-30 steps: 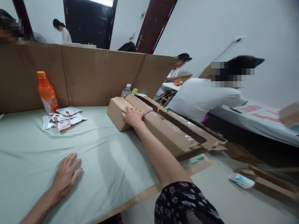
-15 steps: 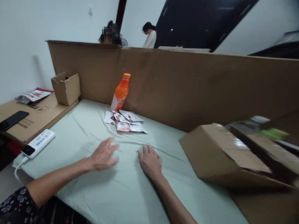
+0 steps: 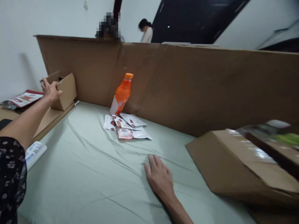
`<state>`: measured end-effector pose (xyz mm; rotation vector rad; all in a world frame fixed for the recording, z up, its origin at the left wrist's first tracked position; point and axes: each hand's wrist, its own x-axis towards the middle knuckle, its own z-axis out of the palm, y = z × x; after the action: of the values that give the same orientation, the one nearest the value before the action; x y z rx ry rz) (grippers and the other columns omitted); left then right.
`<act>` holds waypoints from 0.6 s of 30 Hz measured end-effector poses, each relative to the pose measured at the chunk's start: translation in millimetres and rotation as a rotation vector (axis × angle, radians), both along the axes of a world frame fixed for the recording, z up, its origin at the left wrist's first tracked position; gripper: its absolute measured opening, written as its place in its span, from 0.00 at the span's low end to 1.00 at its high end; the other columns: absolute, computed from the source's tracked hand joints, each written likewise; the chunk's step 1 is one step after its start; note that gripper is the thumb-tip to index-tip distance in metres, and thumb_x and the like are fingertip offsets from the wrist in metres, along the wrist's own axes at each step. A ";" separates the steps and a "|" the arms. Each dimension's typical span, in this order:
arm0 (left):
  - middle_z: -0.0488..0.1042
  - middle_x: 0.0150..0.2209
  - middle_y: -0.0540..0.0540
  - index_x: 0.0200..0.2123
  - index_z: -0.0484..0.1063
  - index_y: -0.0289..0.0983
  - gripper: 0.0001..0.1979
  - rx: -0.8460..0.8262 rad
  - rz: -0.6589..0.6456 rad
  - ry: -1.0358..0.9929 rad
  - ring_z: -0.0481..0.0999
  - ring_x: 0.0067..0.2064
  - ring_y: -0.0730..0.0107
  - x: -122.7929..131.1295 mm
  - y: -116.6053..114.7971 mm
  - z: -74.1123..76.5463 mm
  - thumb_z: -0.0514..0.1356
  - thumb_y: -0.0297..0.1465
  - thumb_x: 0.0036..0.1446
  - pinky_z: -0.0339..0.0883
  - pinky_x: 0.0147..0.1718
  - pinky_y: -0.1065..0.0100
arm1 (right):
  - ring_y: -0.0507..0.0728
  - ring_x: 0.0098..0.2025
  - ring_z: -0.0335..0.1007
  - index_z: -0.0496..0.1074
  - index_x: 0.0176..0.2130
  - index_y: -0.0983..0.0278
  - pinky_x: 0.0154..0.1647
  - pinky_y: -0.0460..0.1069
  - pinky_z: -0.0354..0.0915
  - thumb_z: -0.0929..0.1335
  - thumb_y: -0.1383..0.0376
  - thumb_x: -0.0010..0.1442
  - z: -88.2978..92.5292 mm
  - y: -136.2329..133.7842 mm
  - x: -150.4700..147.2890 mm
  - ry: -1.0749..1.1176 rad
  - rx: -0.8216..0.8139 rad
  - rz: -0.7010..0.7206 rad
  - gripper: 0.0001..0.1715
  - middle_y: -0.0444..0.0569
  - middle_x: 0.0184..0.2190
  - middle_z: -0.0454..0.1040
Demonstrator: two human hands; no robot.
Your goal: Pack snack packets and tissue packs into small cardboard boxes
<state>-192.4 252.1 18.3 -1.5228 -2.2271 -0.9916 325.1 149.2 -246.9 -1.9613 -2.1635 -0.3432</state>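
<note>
Cardboard box (image 3: pixel 67 91) against spread grip of left hand (image 3: pixel 49 90); right hand (image 3: pixel 160 178) flat, fingers apart, on pale-green cloth (image 3: pixel 88 174).

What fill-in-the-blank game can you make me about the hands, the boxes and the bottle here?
1. The left hand touches the small open brown cardboard box; the right hand lies flat, palm ____, on the pale green cloth.
2. The plastic drink bottle beside the tall brown cardboard wall is coloured ____.
3. The large taped brown cardboard box lies on the person's ____ side.
Missing words: down, orange, right.
</note>
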 end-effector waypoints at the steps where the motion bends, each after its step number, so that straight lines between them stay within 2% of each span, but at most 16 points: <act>1: 0.70 0.62 0.41 0.58 0.72 0.34 0.18 -0.002 -0.009 -0.009 0.74 0.60 0.50 0.7 0.7 -0.6 0.60 0.38 0.72 0.70 0.59 0.45 | 0.64 0.67 0.65 0.71 0.62 0.65 0.63 0.57 0.62 0.56 0.61 0.73 2.6 -0.5 -1.8 -0.008 -0.005 -0.005 0.27 0.61 0.66 0.70; 3: 0.69 0.63 0.41 0.59 0.72 0.34 0.19 -0.005 -0.040 -0.015 0.73 0.61 0.48 2.4 -6.2 1.0 0.60 0.38 0.71 0.69 0.60 0.45 | 0.64 0.67 0.65 0.70 0.63 0.66 0.63 0.58 0.62 0.57 0.62 0.73 7.4 -1.0 -5.3 -0.013 -0.012 -0.012 0.27 0.62 0.66 0.70; 5: 0.68 0.65 0.40 0.60 0.72 0.35 0.19 -0.024 -0.092 -0.012 0.70 0.64 0.46 4.6 -25.0 6.2 0.59 0.38 0.72 0.66 0.62 0.43 | 0.65 0.67 0.64 0.70 0.63 0.67 0.63 0.59 0.62 0.57 0.62 0.73 11.4 -1.0 -8.3 0.006 -0.013 -0.016 0.27 0.63 0.66 0.70; 8: 0.63 0.69 0.38 0.58 0.72 0.32 0.21 -0.063 -0.217 -0.003 0.62 0.70 0.42 13.6 -72.4 12.4 0.60 0.40 0.71 0.59 0.67 0.37 | 0.66 0.66 0.64 0.70 0.62 0.66 0.62 0.60 0.61 0.58 0.62 0.72 16.3 -1.0 -12.1 0.058 -0.010 -0.009 0.26 0.63 0.65 0.70; 9: 0.61 0.70 0.37 0.57 0.72 0.29 0.25 -0.076 -0.272 0.002 0.60 0.71 0.38 19.2 -91.3 11.4 0.62 0.44 0.68 0.56 0.69 0.36 | 0.66 0.66 0.64 0.70 0.62 0.66 0.62 0.60 0.61 0.58 0.63 0.72 17.9 -1.0 -13.3 0.072 -0.009 -0.007 0.25 0.63 0.65 0.70; 11: 0.62 0.70 0.38 0.51 0.75 0.28 0.29 -0.096 -0.410 0.006 0.61 0.71 0.37 35.0 -130.2 2.8 0.61 0.50 0.65 0.55 0.70 0.37 | 0.65 0.66 0.64 0.70 0.62 0.66 0.62 0.59 0.61 0.59 0.63 0.72 20.8 -1.0 -15.5 0.092 -0.008 -0.008 0.25 0.63 0.65 0.70; 13: 0.62 0.71 0.41 0.42 0.76 0.33 0.26 -0.115 -0.577 0.004 0.65 0.70 0.43 57.0 -167.4 -13.2 0.60 0.52 0.64 0.59 0.69 0.41 | 0.65 0.67 0.63 0.69 0.63 0.66 0.62 0.58 0.60 0.59 0.62 0.72 23.4 -1.1 -17.1 0.103 -0.008 -0.011 0.25 0.63 0.66 0.69; 15: 0.60 0.72 0.43 0.36 0.76 0.37 0.20 -0.129 -0.779 -0.004 0.67 0.70 0.45 83.9 -200.1 -31.3 0.62 0.49 0.63 0.62 0.68 0.41 | 0.65 0.67 0.63 0.69 0.63 0.66 0.63 0.58 0.60 0.60 0.62 0.73 25.9 -1.4 -18.1 0.109 -0.014 -0.011 0.25 0.63 0.66 0.69; 18: 0.57 0.74 0.44 0.35 0.75 0.41 0.07 -0.160 -0.950 -0.033 0.65 0.71 0.46 125.1 -237.0 -51.6 0.62 0.36 0.66 0.67 0.66 0.44 | 0.65 0.67 0.63 0.70 0.63 0.67 0.63 0.58 0.59 0.61 0.63 0.73 29.5 -2.3 -18.6 0.117 -0.029 -0.010 0.24 0.64 0.66 0.69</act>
<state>-67.3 15.2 -33.3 -2.7390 -1.5652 -1.0450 306.4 146.9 -217.4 -1.9557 -2.0981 -0.1947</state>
